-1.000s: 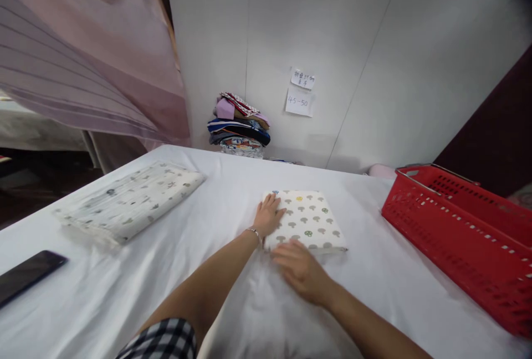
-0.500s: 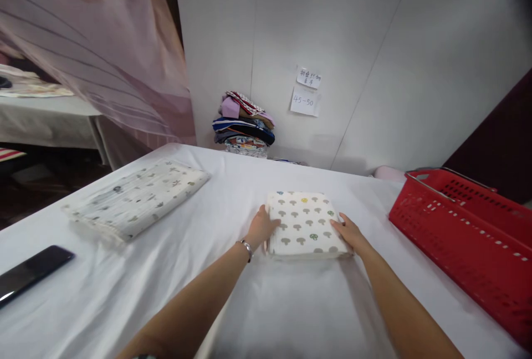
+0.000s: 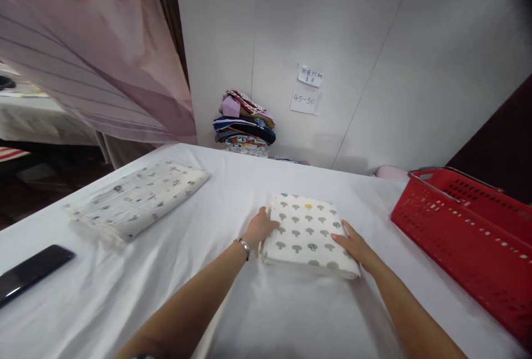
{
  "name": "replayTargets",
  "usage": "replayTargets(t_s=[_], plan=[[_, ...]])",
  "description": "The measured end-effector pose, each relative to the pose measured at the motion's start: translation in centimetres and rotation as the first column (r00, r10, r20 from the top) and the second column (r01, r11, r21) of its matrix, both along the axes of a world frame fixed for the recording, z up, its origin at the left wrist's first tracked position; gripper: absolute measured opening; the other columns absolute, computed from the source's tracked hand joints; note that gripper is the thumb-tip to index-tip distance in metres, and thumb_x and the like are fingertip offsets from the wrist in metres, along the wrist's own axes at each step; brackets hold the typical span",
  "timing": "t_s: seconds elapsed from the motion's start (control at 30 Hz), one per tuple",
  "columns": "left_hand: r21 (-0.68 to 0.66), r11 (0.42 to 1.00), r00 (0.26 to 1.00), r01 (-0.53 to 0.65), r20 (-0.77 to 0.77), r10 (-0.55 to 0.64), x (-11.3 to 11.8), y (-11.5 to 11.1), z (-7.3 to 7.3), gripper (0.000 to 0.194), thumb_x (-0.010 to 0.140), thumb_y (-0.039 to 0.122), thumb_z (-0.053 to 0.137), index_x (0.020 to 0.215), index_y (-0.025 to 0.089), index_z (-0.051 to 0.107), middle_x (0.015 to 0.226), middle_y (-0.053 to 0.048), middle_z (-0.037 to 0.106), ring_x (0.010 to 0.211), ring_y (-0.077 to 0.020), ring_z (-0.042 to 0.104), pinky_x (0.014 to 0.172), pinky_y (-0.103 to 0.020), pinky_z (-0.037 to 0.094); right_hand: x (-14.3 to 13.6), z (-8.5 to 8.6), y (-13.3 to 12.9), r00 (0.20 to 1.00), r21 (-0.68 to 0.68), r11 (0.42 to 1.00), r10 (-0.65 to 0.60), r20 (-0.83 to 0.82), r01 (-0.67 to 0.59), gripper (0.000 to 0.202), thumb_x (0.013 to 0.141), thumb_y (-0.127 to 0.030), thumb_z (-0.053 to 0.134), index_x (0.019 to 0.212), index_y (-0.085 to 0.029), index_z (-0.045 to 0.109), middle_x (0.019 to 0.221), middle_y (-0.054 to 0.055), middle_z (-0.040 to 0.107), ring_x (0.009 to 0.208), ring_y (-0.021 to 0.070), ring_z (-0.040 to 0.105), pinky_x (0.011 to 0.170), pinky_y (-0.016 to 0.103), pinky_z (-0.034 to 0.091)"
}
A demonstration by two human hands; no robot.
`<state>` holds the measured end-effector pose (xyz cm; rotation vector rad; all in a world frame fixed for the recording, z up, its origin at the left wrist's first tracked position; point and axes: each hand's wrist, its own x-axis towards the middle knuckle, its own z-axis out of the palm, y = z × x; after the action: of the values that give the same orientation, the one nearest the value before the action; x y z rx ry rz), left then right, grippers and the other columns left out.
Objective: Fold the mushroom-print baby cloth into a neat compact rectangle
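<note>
A folded white cloth [image 3: 310,231] printed with grey, yellow and green mushrooms lies on the white-covered table, turned slightly clockwise. My left hand [image 3: 260,228] grips its left edge, thumb on top and the other fingers down along the side. At the opposite edge my right hand [image 3: 353,242] holds the cloth the same way, its thumb on the print. The fingertips of both hands are partly hidden by the cloth. Over to the left lies a second folded white cloth [image 3: 145,195] with small plant-like prints, apart from both hands.
A red plastic basket [image 3: 449,259] with a metal handle stands at the right. A black phone [image 3: 35,273] lies near the left edge of the white tablecloth [image 3: 174,259]. Beyond the far edge, a pile of folded fabrics [image 3: 244,123] sits against the wall.
The mushroom cloth has turned slightly clockwise, and its near edge has come closer to me. My right hand has shifted a little nearer with it, while the left has barely moved.
</note>
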<state>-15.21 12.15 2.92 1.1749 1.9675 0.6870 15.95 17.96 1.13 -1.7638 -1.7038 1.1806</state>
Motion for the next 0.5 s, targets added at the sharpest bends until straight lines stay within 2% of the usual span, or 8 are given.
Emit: replayTargets(t_s=[0.13, 0.23, 0.37, 0.5], plan=[[0.015, 1.0, 1.0, -0.003, -0.014, 0.003, -0.2, 0.1, -0.3, 0.075, 0.066, 0.033, 0.066, 0.131, 0.016, 0.034, 0.116, -0.015, 0.061, 0.104, -0.0278, 0.058, 0.078, -0.032, 0.045, 0.9, 0.0, -1.3, 1.0, -0.083, 0.997, -0.008, -0.008, 0.007, 0.103, 0.069, -0.059, 0.064, 0.147, -0.025, 0.008, 0.126, 0.011, 0.055, 0.106, 0.0247, 0.059, 0.088, 0.036, 0.048], [0.021, 0.999, 0.999, -0.034, 0.022, 0.033, -0.1, 0.8, -0.4, 0.082, 0.068, 0.039, 0.066, 0.136, 0.013, 0.028, 0.124, -0.018, 0.056, 0.11, -0.0283, 0.056, 0.083, -0.032, 0.044, 0.8, 0.1, -0.2, 0.999, -0.074, 0.996, -0.05, 0.01, 0.05, 0.099, 0.072, -0.059, 0.061, 0.147, -0.024, 0.005, 0.112, 0.011, 0.063, 0.092, 0.0238, 0.064, 0.08, 0.036, 0.051], [0.016, 0.996, 0.993, -0.09, 0.075, 0.089, 0.1, 1.7, -0.3, 0.086, 0.069, 0.043, 0.066, 0.137, 0.009, 0.026, 0.131, -0.021, 0.049, 0.117, -0.0287, 0.051, 0.086, -0.031, 0.045, -0.5, 0.7, 2.8, 0.993, -0.068, 0.991, -0.119, -0.026, 0.117, 0.097, 0.074, -0.057, 0.059, 0.147, -0.023, 0.004, 0.12, 0.012, 0.059, 0.097, 0.0237, 0.063, 0.074, 0.033, 0.052], [0.017, 0.993, 0.963, -0.118, 0.245, 0.111, 0.2, 2.1, -0.2, 0.077, 0.071, 0.042, 0.065, 0.132, 0.008, 0.033, 0.123, -0.021, 0.055, 0.1, -0.0265, 0.061, 0.074, -0.031, 0.05, -2.2, 1.5, 5.4, 0.984, -0.102, 0.983, -0.162, -0.074, 0.154, 0.096, 0.072, -0.057, 0.061, 0.146, -0.023, 0.01, 0.136, 0.014, 0.046, 0.106, 0.0244, 0.058, 0.073, 0.032, 0.053]])
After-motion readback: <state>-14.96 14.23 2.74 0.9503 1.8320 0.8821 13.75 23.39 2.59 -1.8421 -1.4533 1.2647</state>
